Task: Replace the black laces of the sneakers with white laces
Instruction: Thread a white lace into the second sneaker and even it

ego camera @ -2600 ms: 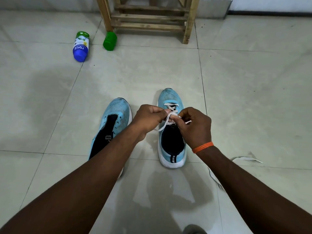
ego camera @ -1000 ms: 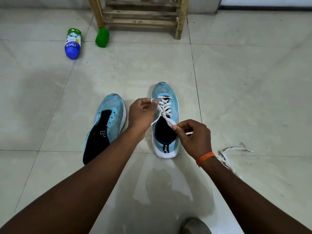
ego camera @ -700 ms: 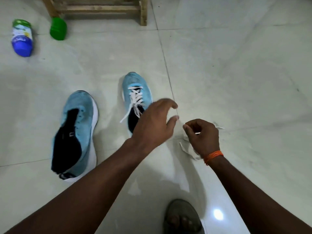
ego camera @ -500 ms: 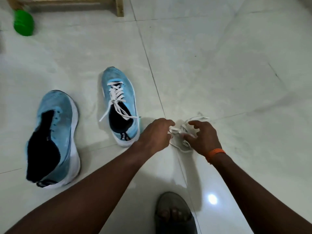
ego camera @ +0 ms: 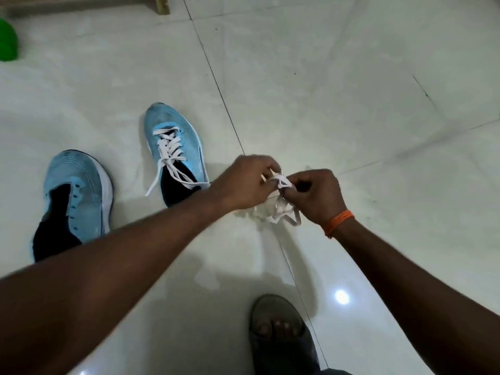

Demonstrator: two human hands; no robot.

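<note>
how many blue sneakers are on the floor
2. The laced sneaker, threaded with white laces, stands mid-floor. The unlaced sneaker lies to its left. No other seems hidden.

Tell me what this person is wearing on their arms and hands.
No sleeves or gloves are in view. The left hand and its forearm are bare. The right hand is bare too, apart from an orange thread band around the wrist.
</note>
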